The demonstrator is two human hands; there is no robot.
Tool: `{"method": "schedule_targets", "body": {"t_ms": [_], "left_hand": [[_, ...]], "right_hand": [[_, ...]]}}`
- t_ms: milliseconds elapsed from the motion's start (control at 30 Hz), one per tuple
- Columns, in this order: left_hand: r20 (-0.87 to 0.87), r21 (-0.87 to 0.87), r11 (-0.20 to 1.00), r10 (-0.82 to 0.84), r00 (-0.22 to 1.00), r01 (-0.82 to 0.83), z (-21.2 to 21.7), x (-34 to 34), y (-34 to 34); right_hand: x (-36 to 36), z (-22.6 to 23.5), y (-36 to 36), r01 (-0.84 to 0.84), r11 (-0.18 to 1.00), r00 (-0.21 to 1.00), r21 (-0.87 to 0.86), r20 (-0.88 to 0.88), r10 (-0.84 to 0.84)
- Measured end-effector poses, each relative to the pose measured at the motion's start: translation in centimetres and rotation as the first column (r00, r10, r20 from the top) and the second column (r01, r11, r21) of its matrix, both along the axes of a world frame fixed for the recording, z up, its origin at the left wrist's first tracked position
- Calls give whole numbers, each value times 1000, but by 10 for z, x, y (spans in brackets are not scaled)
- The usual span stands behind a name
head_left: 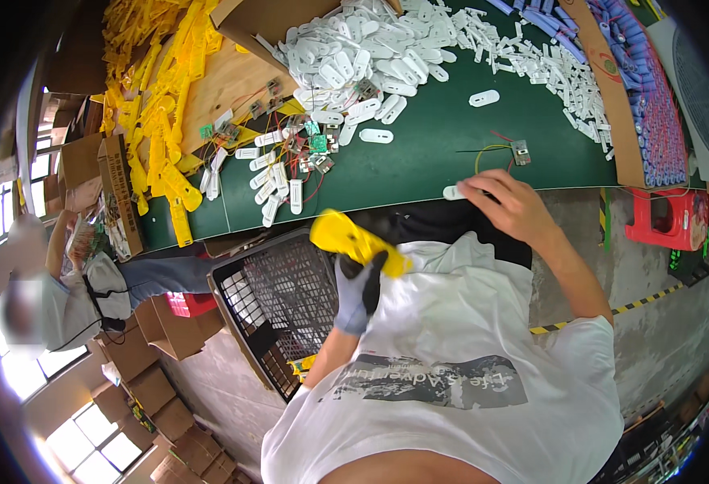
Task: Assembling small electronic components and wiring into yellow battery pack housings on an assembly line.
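Observation:
My left hand (356, 297), in a grey glove with dark fingertips, grips a yellow plastic casing (340, 234) in front of my shirt, short of the table's edge. My bare right hand (514, 208) is at the front edge of the green table (427, 165), its fingers pinched on a small white plastic piece (452, 193). Just beyond that hand lies a small metal-cased module (520, 152) with thin red, yellow and dark wires. A white oval cover (376, 136) and another white cover (483, 98) lie singly on the table.
White covers (346, 48) are heaped at the back, with small white pieces (544, 77) to their right. Wired modules (318, 143) and yellow casings (165, 137) lie left. Blue-purple battery cells (657, 137) stand right. Below are a black crate (274, 294) and red stool (667, 222); another person (64, 298) is left.

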State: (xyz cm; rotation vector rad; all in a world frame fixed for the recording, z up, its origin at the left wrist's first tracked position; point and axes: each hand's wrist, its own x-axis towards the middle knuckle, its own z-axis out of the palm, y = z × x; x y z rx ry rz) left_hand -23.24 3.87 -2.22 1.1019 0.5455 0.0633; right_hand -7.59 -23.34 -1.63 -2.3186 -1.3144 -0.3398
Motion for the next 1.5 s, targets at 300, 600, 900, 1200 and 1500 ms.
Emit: {"method": "schedule_targets", "body": {"t_ms": [300, 600, 900, 1200, 1500], "left_hand": [[529, 212, 977, -98, 843, -19, 40, 127, -54], [597, -116, 989, -5, 802, 92, 49, 134, -91], [350, 241, 950, -278, 895, 200, 50, 145, -92], [306, -19, 965, -242, 921, 260, 84, 168, -70], [364, -128, 954, -207, 908, 269, 83, 203, -42]], "right_hand": [[-26, 34, 56, 696, 614, 444, 371, -895, 38], [-23, -3, 63, 728, 195, 507, 657, -708, 493], [-17, -10, 50, 614, 168, 301, 771, -425, 854], [-2, 25, -5, 246, 750, 852, 614, -506, 135], [-27, 12, 5, 321, 557, 700, 766, -588, 405]]}}
